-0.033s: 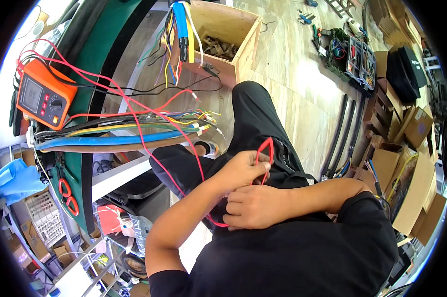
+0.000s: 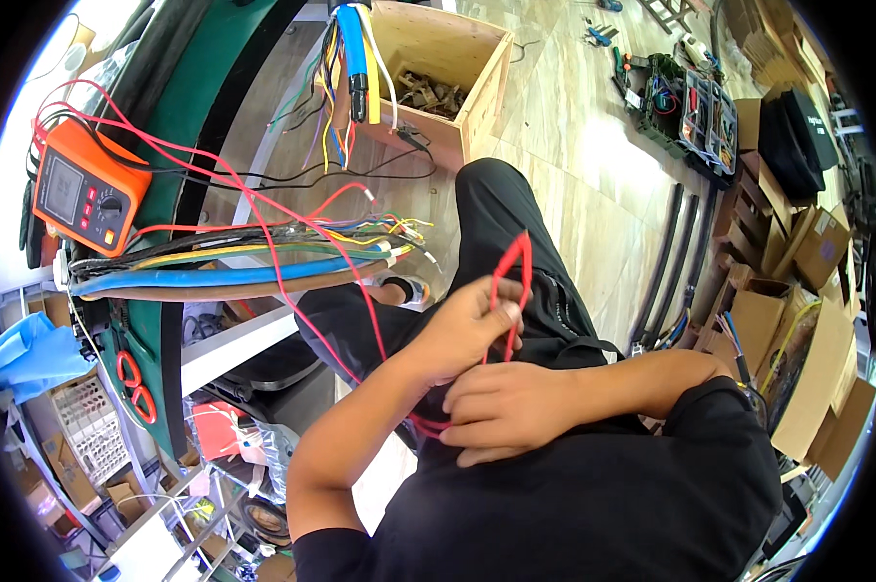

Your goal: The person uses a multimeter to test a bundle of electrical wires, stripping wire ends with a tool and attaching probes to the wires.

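Apparently lead-handling step: left hand (image 2: pixel 472 325) pinches red lead (image 2: pixel 511 256), its bend standing over dark trousers (image 2: pixel 501 199); right hand (image 2: pixel 506 405) curled just below, cannot tell its grip. Next move likely calls for steady pinch, slack lead.

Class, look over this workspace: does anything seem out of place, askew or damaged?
Mildly untidy: red leads sprawl from the orange meter across the cable bundle, and cardboard boxes at right lie jumbled, flaps open.
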{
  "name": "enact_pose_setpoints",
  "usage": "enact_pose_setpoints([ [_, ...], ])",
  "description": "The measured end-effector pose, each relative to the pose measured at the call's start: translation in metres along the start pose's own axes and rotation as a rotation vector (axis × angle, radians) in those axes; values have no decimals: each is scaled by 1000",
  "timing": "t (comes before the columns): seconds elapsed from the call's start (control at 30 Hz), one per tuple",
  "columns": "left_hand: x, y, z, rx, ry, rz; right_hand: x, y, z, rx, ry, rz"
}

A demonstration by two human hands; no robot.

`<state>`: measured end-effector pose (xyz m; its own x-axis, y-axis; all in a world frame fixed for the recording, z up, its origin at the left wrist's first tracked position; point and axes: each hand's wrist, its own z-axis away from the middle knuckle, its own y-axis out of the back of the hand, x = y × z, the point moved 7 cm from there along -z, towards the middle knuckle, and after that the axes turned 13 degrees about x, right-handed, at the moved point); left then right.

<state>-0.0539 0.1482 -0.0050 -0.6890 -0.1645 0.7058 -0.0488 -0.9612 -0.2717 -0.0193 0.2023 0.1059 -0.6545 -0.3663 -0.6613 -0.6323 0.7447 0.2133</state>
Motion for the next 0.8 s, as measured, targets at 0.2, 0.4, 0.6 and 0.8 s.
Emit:
enact_pose_setpoints([
  [0.2,74,26,38,223,-594,-416,57,66,47,537,-1012,-19],
  [0.4,61,-1,43,269,-748,-1000,86,56,34,788,-1108,-364],
  [0.6,46,-5,33,114,-661,-1102,107,49,53,626,-1321,-355],
  [0.8,141,47,20,380,-739,-1259,109,61,67,820,-1292,-452],
])
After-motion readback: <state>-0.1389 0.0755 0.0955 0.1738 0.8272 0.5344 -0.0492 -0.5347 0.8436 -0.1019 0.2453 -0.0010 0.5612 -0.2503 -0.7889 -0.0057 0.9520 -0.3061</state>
